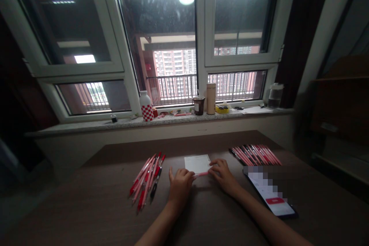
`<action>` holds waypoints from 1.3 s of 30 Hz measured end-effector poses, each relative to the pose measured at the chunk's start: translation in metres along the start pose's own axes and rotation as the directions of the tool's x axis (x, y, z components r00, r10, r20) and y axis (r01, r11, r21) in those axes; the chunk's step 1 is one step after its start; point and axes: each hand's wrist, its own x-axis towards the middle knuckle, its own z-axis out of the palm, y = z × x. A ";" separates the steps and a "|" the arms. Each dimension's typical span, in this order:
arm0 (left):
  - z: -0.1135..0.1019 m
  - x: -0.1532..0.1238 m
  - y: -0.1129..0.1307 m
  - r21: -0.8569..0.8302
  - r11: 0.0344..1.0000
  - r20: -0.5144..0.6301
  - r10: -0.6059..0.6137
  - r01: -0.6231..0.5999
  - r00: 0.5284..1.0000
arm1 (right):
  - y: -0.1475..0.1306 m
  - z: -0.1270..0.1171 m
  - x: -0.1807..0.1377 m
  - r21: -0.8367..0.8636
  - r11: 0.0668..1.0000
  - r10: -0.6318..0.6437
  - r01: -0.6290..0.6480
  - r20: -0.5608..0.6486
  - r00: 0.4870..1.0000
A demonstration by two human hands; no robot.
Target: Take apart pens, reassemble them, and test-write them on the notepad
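A pink pen (201,174) lies crosswise between my hands, over the near edge of a white sheet of paper (196,162). My left hand (181,185) grips its left end with fingers closed. At the other end, the closed fingers of my right hand (222,175) pinch the pen near the sheet's right edge. To the left is a loose pile of pens (147,180) in pink, red and black. A neater row of pink, red and black pens (255,155) lies beyond my right hand, at the far right.
A phone (271,194) with a lit screen lies right of my right forearm on the brown table (86,200). Behind the table, the windowsill (173,118) holds a checkered bottle (147,107), a dark cup (198,106), a tan flask (211,99), yellow tape (222,109) and a clear jug (275,95).
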 end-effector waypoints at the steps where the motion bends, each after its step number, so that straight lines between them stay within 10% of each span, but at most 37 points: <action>1: 0.000 0.000 0.000 0.001 1.000 0.001 0.001 -0.001 1.000 | 0.001 0.000 0.000 -0.003 1.000 -0.003 0.003 0.003 1.000; 39: 0.003 0.000 -0.001 0.026 1.000 -0.004 0.002 -0.002 1.000 | 0.000 -0.005 -0.002 0.043 0.998 -0.049 0.048 0.027 0.998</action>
